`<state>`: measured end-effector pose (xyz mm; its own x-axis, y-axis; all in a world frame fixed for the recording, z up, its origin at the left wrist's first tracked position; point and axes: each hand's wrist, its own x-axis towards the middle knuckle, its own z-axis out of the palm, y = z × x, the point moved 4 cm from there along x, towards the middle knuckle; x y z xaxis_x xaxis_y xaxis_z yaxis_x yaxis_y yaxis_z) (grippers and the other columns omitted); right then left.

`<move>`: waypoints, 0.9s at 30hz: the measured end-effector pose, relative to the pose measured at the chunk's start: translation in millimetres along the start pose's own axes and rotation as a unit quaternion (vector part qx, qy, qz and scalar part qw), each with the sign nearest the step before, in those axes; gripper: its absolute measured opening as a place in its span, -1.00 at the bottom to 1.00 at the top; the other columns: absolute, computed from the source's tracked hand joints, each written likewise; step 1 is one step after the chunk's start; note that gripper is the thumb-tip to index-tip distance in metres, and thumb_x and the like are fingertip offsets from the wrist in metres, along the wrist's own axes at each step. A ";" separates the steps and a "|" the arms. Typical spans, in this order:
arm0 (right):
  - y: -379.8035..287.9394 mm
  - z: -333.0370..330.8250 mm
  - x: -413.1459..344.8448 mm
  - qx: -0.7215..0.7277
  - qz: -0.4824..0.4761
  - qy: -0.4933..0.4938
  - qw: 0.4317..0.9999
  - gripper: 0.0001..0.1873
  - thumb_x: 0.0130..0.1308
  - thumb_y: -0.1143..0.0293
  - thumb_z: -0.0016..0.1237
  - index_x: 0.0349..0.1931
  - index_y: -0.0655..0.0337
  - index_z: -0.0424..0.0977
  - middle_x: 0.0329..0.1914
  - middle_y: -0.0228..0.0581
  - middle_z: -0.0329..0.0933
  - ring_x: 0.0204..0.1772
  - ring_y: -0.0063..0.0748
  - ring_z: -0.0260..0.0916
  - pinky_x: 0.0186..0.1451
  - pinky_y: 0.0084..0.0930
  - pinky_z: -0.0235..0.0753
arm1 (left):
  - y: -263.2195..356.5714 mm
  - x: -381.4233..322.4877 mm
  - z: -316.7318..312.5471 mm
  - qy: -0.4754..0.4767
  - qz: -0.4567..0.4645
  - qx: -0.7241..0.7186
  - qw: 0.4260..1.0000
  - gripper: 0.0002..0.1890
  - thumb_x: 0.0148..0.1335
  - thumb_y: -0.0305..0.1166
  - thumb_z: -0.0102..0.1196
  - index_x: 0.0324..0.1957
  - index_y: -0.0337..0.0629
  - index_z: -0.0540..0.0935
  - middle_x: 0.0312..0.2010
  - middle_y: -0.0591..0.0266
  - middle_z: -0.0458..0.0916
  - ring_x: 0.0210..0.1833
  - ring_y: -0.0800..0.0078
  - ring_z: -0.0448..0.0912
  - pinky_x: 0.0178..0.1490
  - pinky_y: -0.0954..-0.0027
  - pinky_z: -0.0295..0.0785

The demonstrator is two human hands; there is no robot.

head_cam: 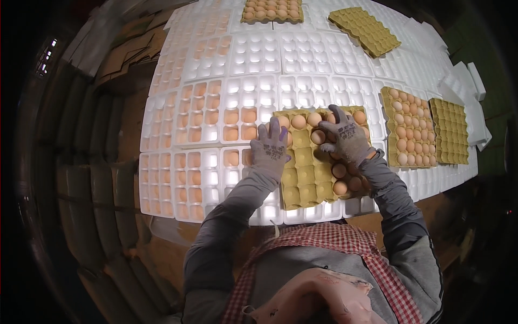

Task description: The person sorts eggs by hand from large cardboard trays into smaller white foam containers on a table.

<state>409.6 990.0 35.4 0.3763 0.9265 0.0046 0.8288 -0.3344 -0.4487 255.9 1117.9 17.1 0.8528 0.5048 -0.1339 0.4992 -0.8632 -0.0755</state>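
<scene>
A yellow-green moulded-pulp egg tray (305, 176) lies before me over white foam trays. Brown eggs fill its far row and much of its right side, while cups at the near left are bare. My left hand (271, 150), in a grey glove, is at the tray's left edge, its fingertips beside an egg (289, 139). My right hand (347, 135), gloved alike, reaches over the right half with fingers spread around eggs; one brown egg (318, 137) shows beside its fingers. Both palms face down, so whether either hand grips an egg is hidden.
White foam egg trays (251, 91) cover the table, those on the left holding eggs. At right, a full pulp tray (410, 127) adjoins an empty pulp tray (450, 131). Farther off are another filled pulp tray (272, 10) and an empty, tilted pulp tray (364, 31). Flattened cardboard (125, 52) lies left.
</scene>
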 end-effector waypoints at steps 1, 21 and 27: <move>-12.3 8.1 4.6 -0.161 0.023 -0.043 0.986 -0.47 0.05 0.26 0.23 0.11 -0.04 0.48 0.41 -0.12 0.15 0.22 -0.08 0.34 0.17 -0.26 0.51 | 0.4 2.4 9.1 0.005 -0.007 -0.002 1.000 -0.38 0.12 -0.17 0.29 0.26 0.22 0.44 0.31 0.17 0.22 0.28 0.07 0.27 0.17 0.14 0.42; -41.0 91.4 208.8 0.090 -0.065 0.066 0.992 -0.67 0.33 0.10 -0.05 0.00 -0.01 0.56 0.01 -0.22 0.55 0.06 -0.11 0.51 0.12 -0.25 0.52 | -93.5 32.1 79.8 0.251 -0.095 -0.361 0.893 -0.50 0.18 -0.32 0.15 0.21 0.01 0.47 0.13 -0.03 0.38 0.07 0.03 0.45 0.11 0.12 0.45; -11.0 91.9 207.9 -0.103 -0.182 0.089 0.974 -0.60 0.40 0.29 -0.07 0.22 0.11 0.44 0.32 -0.20 0.42 0.35 -0.13 0.37 0.37 -0.32 0.37 | -139.6 126.2 66.9 0.074 -0.103 -0.328 0.936 -0.54 0.20 -0.20 0.17 0.15 0.00 0.50 0.14 0.10 0.45 0.13 0.09 0.52 0.16 0.14 0.46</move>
<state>440.7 1202.1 -40.8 0.0923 0.9517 0.2929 0.9795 -0.0339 -0.1987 283.5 1301.9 -55.4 0.7161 0.6968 -0.0408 0.6003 -0.5849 0.5455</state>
